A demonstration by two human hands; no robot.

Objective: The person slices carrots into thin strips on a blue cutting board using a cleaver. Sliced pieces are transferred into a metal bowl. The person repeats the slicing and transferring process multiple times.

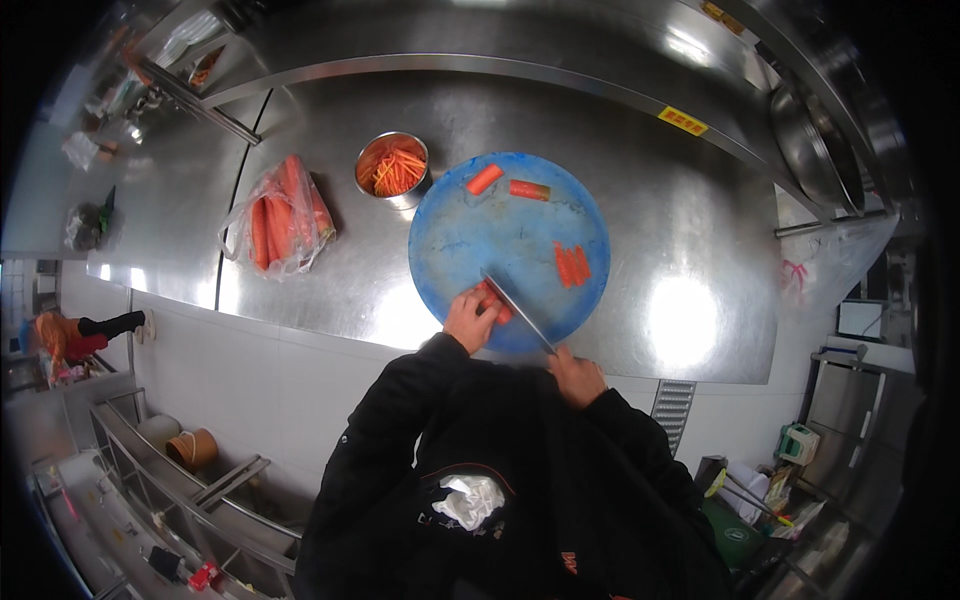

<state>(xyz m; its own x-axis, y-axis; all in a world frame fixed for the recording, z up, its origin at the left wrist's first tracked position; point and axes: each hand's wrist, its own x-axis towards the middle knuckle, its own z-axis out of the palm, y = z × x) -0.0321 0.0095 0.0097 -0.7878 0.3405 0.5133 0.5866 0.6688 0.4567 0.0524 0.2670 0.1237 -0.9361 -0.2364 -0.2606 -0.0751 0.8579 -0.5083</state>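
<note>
Near the front edge of a round blue cutting board (457, 225), my left hand (471, 321) presses a piece of carrot (504, 313) down with bent fingers. My right hand (576, 376) grips the handle of a kitchen knife (517, 307), whose blade lies along the right side of that piece. Whether the edge has entered the carrot cannot be made out. Flat carrot slices (572, 264) lie side by side at the board's right. Toward the far rim are two carrot chunks, one orange (484, 180) and one with a greenish end (529, 190).
A steel container (405, 201) of carrot strips (399, 171) stands at the board's far left. Farther left, a clear plastic bag (281, 225) holds whole carrots on the steel table (675, 247). A shelf rail (480, 64) crosses behind. Another person (64, 337) is distant at left.
</note>
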